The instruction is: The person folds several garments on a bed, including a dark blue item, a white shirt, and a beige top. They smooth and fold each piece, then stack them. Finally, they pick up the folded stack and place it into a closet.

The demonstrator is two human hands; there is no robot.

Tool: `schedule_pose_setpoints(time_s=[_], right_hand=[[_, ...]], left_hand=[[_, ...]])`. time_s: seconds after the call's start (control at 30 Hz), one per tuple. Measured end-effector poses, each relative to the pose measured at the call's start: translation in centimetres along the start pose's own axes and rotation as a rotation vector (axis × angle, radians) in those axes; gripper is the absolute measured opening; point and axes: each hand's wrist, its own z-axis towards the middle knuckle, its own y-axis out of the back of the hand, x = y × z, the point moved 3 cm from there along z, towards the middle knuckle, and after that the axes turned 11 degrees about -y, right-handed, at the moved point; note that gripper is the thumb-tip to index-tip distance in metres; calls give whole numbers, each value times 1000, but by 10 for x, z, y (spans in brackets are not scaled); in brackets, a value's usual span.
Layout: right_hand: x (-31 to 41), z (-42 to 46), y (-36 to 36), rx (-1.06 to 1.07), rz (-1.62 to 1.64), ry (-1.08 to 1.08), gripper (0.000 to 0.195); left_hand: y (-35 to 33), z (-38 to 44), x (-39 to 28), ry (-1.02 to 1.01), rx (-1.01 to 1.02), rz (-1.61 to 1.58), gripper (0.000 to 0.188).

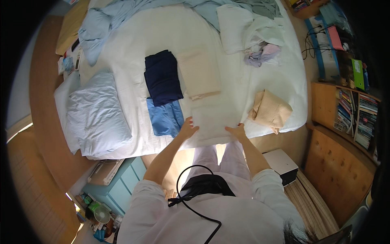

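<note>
A white folded cloth [211, 119] lies at the near edge of the bed, low in contrast against the white sheet. My left hand [188, 129] grips its left edge, thumb pointing inward over the fabric. At the opposite edge, my right hand [238, 131] holds it in the same way; some fingertips are hidden. Folded blue fabric [166, 119] lies left of my left hand, partly under a folded navy garment [163, 77]. Beyond the white cloth is a folded cream ribbed textile [199, 73]. A loosely folded tan cloth [271, 109] rests right of my right hand.
Light blue pillows [97, 116] lie at the left by the wooden headboard [45, 100]. A rumpled blue blanket [137, 9] spans the far side. White and lilac clothes [263, 55] are heaped at far right. A bookcase [324, 103] and a white-topped box [280, 163] stand right.
</note>
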Motion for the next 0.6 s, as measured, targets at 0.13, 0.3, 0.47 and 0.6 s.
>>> schedule_pose_setpoints(time_s=[0.13, 0.3, 0.47, 0.6], right_hand=[[-10, 25, 7, 296, 76, 22, 73], [-35, 29, -1, 219, 200, 90, 60], [-53, 2, 3, -9, 201, 87, 53], [-86, -14, 22, 50, 409, -124, 38]], left_hand=[[29, 32, -35, -290, -335, 192, 64], [155, 91, -46, -127, -973, 430, 79], [219, 128, 28, 275, -737, 168, 110], [221, 157, 34, 220, -515, 2, 107]])
